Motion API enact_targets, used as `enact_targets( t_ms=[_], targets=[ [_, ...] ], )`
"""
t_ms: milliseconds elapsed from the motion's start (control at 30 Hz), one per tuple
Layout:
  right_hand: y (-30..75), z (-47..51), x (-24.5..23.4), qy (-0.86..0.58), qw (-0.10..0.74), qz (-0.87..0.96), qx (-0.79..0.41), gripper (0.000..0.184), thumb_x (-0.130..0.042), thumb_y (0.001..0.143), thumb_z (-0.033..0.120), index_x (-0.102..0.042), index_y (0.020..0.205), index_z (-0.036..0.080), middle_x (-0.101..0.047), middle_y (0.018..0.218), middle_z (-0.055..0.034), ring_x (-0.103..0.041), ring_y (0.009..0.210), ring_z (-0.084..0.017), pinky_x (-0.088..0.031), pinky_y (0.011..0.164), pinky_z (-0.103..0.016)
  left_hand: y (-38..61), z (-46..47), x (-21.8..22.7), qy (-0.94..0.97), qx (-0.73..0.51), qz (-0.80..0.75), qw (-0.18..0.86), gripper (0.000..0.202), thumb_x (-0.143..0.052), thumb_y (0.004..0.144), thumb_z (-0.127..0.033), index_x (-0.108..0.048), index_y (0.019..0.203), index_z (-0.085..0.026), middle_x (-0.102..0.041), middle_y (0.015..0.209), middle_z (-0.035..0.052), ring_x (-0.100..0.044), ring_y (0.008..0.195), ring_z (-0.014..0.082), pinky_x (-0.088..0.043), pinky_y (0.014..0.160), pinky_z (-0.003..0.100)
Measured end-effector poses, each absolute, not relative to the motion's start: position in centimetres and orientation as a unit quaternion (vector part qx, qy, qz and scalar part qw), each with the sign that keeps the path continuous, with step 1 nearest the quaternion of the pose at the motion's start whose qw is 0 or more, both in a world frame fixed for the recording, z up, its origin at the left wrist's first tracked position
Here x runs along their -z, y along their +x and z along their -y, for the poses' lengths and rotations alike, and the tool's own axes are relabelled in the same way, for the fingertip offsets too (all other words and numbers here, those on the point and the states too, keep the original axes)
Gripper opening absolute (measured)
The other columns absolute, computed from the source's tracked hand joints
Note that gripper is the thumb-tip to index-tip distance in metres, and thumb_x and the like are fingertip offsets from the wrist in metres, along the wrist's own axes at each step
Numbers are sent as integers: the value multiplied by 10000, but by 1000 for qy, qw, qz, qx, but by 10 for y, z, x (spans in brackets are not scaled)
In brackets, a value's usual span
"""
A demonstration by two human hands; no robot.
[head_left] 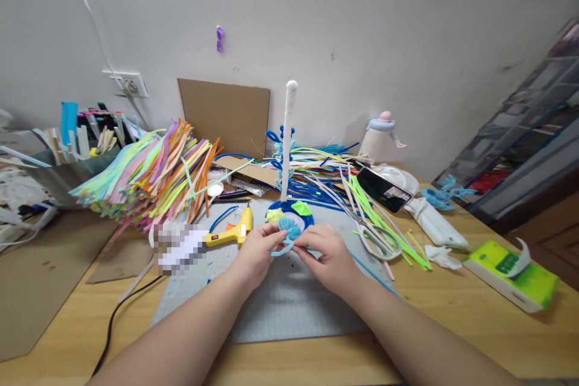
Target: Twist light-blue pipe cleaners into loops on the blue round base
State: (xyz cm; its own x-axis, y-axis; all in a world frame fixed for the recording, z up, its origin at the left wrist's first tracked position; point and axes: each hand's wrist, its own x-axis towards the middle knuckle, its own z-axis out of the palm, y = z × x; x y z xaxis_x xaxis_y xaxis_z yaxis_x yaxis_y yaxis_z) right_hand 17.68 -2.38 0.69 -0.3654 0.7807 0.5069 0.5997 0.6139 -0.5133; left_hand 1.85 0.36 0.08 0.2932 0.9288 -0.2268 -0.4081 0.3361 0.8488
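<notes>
Between my two hands is a light blue pipe-cleaner piece, fan-shaped at the top with a curled strand below. My left hand pinches its left side, and the fingers of my right hand are closed at its right edge. A light blue strand trails from under my right hand across the mat. Just behind stands a white wrapped post on a round dark blue base, with a green piece and a yellow piece on it. Blue curled pieces are beside the post.
A yellow glue gun lies left on the grey cutting mat. Scissors, a phone and a green tissue pack are at right. A large pipe-cleaner bundle fills the left; cardboard leans on the wall.
</notes>
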Motion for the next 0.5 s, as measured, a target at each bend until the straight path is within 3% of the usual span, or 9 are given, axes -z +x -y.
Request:
enact_targets(
  t_ms=[167,367,500],
  targets=[
    [177,25,-5,-405,372,830,-94,143,-510,842,232,-648,808,214,-636,778,-37,-543,754,-162,-317,725,-308,19,-1,0,355,-445,-375,731,220,-757,582,-255,-649,700,-104,-611,619,11,-502,516,59,-362,504,174],
    [181,25,-12,-416,385,822,-57,147,-494,848,207,-627,787,213,-643,777,-21,-547,761,-153,-276,745,-318,18,-2,1,385,-419,-413,711,258,-754,573,-313,-583,562,-121,-499,465,-34,-386,405,37,-250,422,191],
    [183,23,-14,-432,392,811,-48,132,-491,851,219,-607,789,216,-646,792,-19,-542,763,-163,-246,733,-330,16,-2,2,396,-387,-399,731,246,-732,604,-317,-578,580,-127,-453,443,-45,-324,376,28,-193,395,200]
  ],
)
